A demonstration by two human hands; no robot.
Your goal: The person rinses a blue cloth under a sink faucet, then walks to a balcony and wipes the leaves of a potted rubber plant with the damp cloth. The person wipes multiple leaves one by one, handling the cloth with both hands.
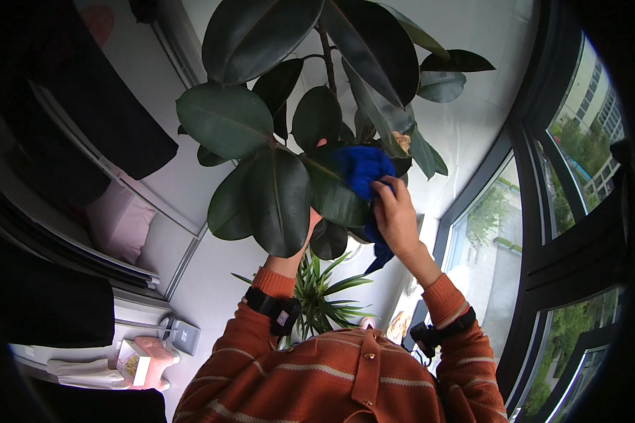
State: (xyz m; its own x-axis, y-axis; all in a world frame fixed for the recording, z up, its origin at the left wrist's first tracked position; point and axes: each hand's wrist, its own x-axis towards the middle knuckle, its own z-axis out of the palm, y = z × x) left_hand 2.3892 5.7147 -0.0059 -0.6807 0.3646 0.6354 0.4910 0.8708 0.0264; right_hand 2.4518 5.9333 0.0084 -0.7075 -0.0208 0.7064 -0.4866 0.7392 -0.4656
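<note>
A rubber plant with large dark green leaves (278, 198) stands before me, its brown stem (327, 63) rising toward the top of the view. My right hand (397, 217) grips a blue cloth (365, 170), which lies bunched on the upper side of one broad leaf (334, 194), with a loose end hanging below the hand. My left hand (313, 219) is behind the same leaf and mostly hidden by the foliage; whether its fingers hold the leaf cannot be seen. A dry brown patch (401, 141) marks a leaf just above the cloth.
A spiky green potted plant (325, 296) is below my hands, near my body. Dark-framed windows (524, 206) line the right side. Dark hanging cloths (121, 127), a pink pillow (124, 219) and a grey boxy object (182, 336) are at the left.
</note>
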